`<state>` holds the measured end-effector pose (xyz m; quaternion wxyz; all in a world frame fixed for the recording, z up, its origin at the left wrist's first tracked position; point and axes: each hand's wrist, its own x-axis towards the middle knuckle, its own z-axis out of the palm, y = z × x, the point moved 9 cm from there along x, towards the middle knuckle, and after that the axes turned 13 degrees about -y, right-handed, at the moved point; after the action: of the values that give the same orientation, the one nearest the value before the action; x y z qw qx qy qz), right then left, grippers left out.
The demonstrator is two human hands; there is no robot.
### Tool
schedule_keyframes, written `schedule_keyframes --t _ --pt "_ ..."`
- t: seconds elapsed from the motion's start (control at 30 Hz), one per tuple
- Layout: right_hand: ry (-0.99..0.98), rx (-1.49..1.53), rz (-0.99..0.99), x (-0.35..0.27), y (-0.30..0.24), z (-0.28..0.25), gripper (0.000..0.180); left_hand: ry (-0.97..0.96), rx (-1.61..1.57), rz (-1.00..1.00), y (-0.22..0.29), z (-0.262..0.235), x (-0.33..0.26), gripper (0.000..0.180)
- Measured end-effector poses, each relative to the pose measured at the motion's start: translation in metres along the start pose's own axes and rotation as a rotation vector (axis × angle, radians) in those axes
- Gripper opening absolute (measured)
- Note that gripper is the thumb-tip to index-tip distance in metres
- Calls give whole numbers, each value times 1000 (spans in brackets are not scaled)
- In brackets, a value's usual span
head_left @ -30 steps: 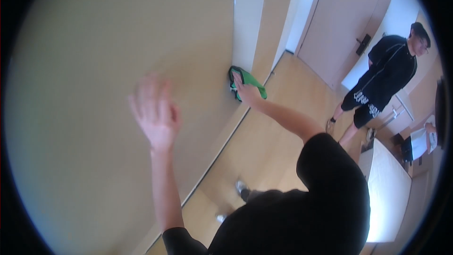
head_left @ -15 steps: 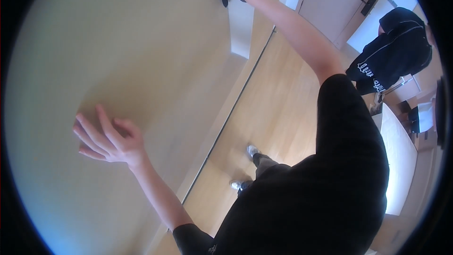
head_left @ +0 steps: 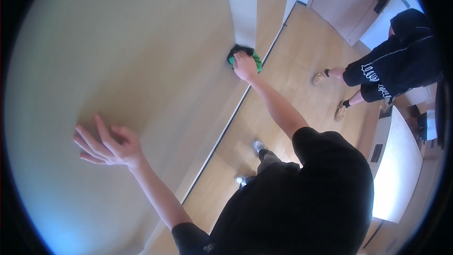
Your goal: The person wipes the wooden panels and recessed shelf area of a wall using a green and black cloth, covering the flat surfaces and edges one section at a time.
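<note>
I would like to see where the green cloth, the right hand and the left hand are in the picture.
green cloth (head_left: 256, 58), head view, on the green edge showing beside the hand.
right hand (head_left: 245, 65), head view, on the back of the hand, pressing the cloth to the wall.
left hand (head_left: 111, 145), head view, on the back of the hand.

Hands: two, the left hand (head_left: 109, 145) at the lower left of the frame, the right hand (head_left: 245, 64) at the upper middle.
Cloths: one green cloth (head_left: 255, 57), upper middle.
Walls: one beige wall (head_left: 118, 42), filling the left half.
Doors: one door (head_left: 349, 0), upper right.
Other people: one person in black (head_left: 401, 61), right edge.
Shoes: four, two of them (head_left: 330, 92) on that person.
</note>
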<state>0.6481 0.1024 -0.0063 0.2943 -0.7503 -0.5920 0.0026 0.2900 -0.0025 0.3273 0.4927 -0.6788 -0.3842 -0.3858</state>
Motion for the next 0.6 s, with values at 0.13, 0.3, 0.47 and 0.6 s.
schedule_keyframes --t 0.13,0.3,0.47,0.6 --pt "-182 232 -12 -24 20 8 15 -7 -10 -30 31 -12 -6 35" --pt "-568 566 -598 -176 -158 35 17 14 -22 -13 80 -51 22 36" --pt "-95 579 -542 -211 -94 -40 22 -191 -20 -18 126 -106 -7 42" --pt "-78 219 -196 -176 18 -16 46 -361 -316 -171 108 -153 -146 42"
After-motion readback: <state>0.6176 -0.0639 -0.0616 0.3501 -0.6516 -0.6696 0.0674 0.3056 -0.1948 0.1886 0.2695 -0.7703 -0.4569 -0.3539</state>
